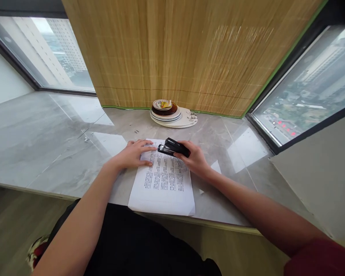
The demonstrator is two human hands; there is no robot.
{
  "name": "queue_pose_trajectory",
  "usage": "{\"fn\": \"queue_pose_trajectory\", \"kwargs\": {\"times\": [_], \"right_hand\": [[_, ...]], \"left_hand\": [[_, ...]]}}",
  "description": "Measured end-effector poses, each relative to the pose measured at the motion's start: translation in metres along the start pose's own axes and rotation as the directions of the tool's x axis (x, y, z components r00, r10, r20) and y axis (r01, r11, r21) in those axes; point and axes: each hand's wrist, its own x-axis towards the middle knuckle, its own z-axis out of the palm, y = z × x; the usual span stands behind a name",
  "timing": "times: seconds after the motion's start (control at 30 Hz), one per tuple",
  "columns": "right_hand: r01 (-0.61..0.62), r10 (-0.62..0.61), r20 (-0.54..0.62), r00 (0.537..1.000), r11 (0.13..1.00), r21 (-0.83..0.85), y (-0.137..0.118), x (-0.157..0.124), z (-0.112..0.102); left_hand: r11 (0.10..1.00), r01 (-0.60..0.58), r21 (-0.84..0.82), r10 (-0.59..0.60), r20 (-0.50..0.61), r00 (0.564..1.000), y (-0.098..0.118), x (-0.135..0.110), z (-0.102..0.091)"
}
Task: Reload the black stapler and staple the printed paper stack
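Note:
A printed sheet of paper (163, 201) lies on the grey marbled sill, its near edge reaching the front of the ledge. Whether more sheets lie under it I cannot tell. My left hand (136, 153) rests on the paper's upper left part with its fingers spread. In my right hand (194, 158) is a black stapler (176, 147), held above the paper's upper right part. The stapler's jaws are apart at the front and point left, towards my left fingertips. My right fingers wrap round its rear end.
Behind the paper stands a stack of plates (165, 115) against a bamboo blind (172, 57). Small staple-like bits (136, 132) and a white paper scrap (201, 191) lie on the sill (74, 153). Windows (307, 84) flank the blind.

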Motion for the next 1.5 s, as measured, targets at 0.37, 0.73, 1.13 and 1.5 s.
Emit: {"fn": "queue_pose_trajectory", "kwargs": {"times": [0.37,0.73,1.13,1.5], "right_hand": [[-0.012,0.022,0.161,0.987,0.998,-0.062,0.006,0.002,0.015],[0.052,-0.055,-0.196,0.979,0.998,-0.021,0.006,-0.001,-0.011],[0.128,-0.137,-0.165,0.977,0.990,-0.067,0.006,0.002,-0.005],[0.100,-0.111,-0.174,0.979,0.993,-0.068,0.007,0.000,-0.001]], "left_hand": [[0.994,-0.024,-0.107,0.018,-0.051,0.999,0.001,0.002,0.002],[0.983,-0.086,-0.165,0.075,-0.075,0.994,0.005,0.003,-0.001],[0.979,-0.096,-0.181,0.077,-0.106,0.991,0.003,0.007,0.006],[0.973,-0.088,-0.213,0.064,-0.121,0.991,0.003,0.007,0.007]]}}
